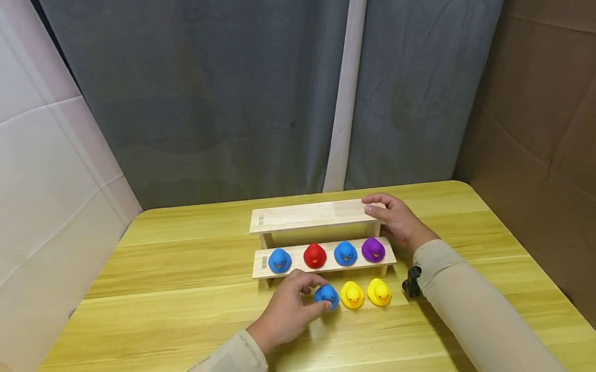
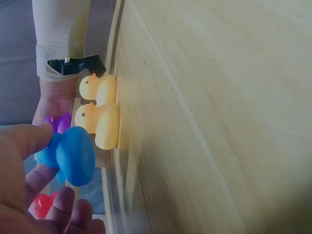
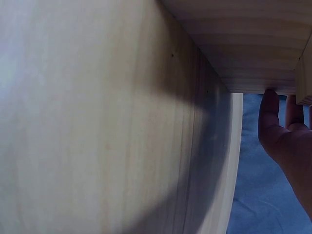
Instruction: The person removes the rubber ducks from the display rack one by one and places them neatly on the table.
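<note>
My left hand [image 1: 294,306] pinches a blue rubber duck [image 2: 75,156] between thumb and fingertips, in front of the lower shelf. The duck's flat base shows in the left wrist view. Beside it, two yellow rubber ducks, one nearer [image 1: 352,295] and one farther right [image 1: 379,292], sit on the table. My right hand [image 1: 401,220] holds the right end of the taller wooden shelf [image 1: 310,215] at the back. In the right wrist view its fingertips [image 3: 269,97] meet the edge of the wood.
On the lower wooden shelf [image 1: 303,268] stand a blue duck [image 1: 280,261], a red duck [image 1: 315,256], another blue duck [image 1: 345,254] and a purple duck [image 1: 373,250]. A grey curtain [image 1: 221,99] hangs behind the wooden table [image 1: 157,308].
</note>
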Available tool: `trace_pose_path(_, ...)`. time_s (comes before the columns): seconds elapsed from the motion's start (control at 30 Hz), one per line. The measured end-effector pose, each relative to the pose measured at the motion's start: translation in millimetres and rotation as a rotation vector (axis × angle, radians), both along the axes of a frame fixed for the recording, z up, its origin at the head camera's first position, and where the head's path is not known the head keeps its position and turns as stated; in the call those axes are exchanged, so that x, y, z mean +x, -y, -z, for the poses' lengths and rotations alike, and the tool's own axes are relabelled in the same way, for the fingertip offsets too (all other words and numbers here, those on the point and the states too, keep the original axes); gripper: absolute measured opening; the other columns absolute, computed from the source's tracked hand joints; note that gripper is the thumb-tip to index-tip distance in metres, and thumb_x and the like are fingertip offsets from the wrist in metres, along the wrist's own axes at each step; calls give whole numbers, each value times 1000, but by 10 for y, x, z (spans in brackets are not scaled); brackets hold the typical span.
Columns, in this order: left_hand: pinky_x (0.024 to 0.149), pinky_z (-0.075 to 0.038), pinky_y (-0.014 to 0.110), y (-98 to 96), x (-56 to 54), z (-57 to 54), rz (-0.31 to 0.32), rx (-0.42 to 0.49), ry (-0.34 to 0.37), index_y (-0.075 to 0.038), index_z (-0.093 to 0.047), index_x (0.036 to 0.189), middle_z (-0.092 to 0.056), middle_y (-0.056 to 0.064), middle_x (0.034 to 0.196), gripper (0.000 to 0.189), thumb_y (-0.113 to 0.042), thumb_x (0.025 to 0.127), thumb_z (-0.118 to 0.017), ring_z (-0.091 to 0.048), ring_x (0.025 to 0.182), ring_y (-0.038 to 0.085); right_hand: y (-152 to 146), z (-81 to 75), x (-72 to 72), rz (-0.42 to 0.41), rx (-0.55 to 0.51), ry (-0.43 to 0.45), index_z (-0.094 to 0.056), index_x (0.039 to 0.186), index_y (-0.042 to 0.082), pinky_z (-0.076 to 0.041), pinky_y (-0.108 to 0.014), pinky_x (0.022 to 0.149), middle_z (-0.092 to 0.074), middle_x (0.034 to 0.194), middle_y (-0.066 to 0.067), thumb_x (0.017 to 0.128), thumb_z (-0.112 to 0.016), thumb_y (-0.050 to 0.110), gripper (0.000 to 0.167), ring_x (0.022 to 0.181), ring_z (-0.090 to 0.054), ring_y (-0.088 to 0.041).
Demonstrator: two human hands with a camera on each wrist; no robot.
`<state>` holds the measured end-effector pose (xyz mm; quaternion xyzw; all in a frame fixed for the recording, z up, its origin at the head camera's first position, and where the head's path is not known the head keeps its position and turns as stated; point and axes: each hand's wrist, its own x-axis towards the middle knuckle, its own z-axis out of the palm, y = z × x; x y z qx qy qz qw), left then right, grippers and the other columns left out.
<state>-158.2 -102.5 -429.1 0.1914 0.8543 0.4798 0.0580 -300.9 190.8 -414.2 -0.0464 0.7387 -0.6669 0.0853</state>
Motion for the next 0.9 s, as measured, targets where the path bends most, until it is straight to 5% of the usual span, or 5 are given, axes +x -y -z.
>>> trace_pose_path(0.57, 88, -49, 34, -36, -32, 47, -26, -131, 25, -17, -75, 112, -60, -1, 105, 24, -19, 90, -85, -55, 95, 19, 5, -15, 11, -2, 0, 5, -55, 142, 4, -26, -66, 124, -37, 164, -15, 107, -63, 28, 43, 148, -40, -43)
trace_pose_path(0.9, 71, -45, 28, -46, -66, 71, -28, -148, 59, -16, -73, 110, -56, 2, 90, 25, -17, 89, -86, -52, 84, 19, -3, -3, -2, -1, 11, 6, -54, 143, 5, -27, -65, 124, -37, 164, -14, 107, -63, 29, 45, 147, -41, -43)
